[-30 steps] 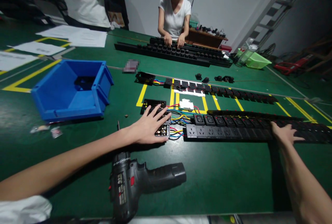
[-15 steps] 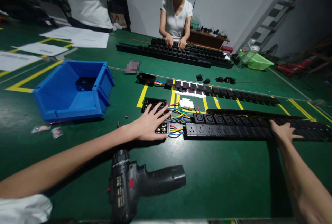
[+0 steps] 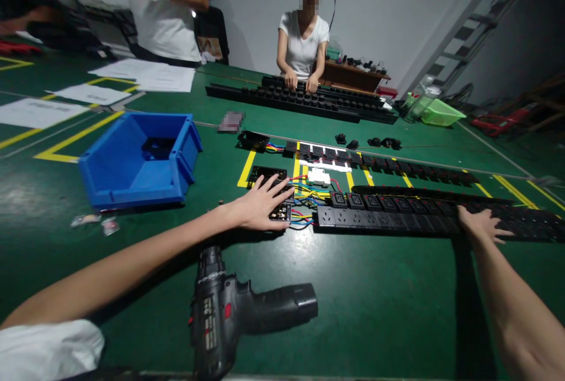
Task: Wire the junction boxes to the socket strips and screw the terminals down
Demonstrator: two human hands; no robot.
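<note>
My left hand (image 3: pixel 263 204), fingers spread, lies flat over the black terminal blocks (image 3: pixel 279 214) at the left end of the socket strips. Red, yellow and blue wires (image 3: pixel 302 216) run from these blocks to the strips. Far to the right, my right hand (image 3: pixel 482 223) rests with its fingers apart on the long black power strips (image 3: pixel 388 221). The front strip carries a row of sockets; another row of sockets (image 3: pixel 371 201) lies right behind it. A white breaker-like part (image 3: pixel 318 177) with red wires sits just behind the wires. What is under both palms is hidden.
A black cordless drill (image 3: pixel 216 316) lies in front of my left forearm. A blue bin (image 3: pixel 132 192) stands at the left, near small plastic packets (image 3: pixel 110 226). Another strip (image 3: pixel 388 163) lies farther back. Across the table, a co-worker's hands (image 3: pixel 301 82) touch black strips (image 3: pixel 247 97).
The whole view has shifted slightly, so the bin and papers appear farther right and lower. Both my hands stay spread on the same parts.
</note>
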